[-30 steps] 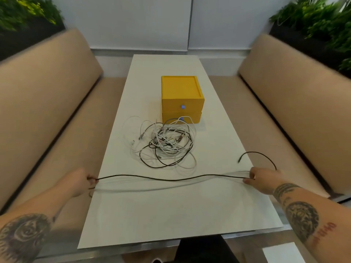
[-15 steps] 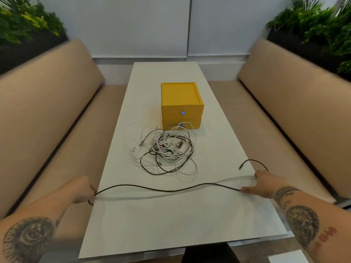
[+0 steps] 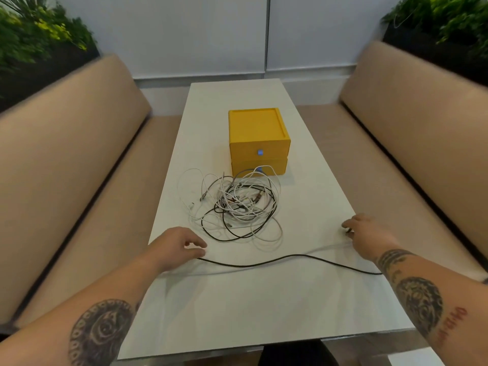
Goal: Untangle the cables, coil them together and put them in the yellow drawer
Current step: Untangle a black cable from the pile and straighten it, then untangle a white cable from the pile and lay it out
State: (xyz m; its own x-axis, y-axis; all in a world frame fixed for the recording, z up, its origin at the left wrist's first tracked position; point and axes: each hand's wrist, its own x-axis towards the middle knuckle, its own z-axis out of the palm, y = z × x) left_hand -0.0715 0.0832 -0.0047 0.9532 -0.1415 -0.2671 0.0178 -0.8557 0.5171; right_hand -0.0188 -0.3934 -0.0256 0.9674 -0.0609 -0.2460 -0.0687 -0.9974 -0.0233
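A single black cable (image 3: 285, 258) lies slack across the white table (image 3: 264, 307), in front of a tangle of black and white cables (image 3: 237, 204). My left hand (image 3: 177, 247) pinches the black cable's left end between thumb and fingers. My right hand (image 3: 369, 233) rests near the table's right edge and pinches the cable's other end at its fingertips; the cable runs under that forearm. Behind the tangle stands the yellow drawer unit (image 3: 257, 140), two stacked drawers with blue knobs, both closed. A white loop of the tangle lies against the lower drawer.
Tan upholstered benches (image 3: 74, 165) run along both sides of the table. Planters with green foliage (image 3: 34, 40) sit behind the backrests. A white wall closes the far end.
My left hand has moved from the table's left edge inward to the right with the cable end. The black cable was taut; it now sags on the table. My right hand shifted slightly.
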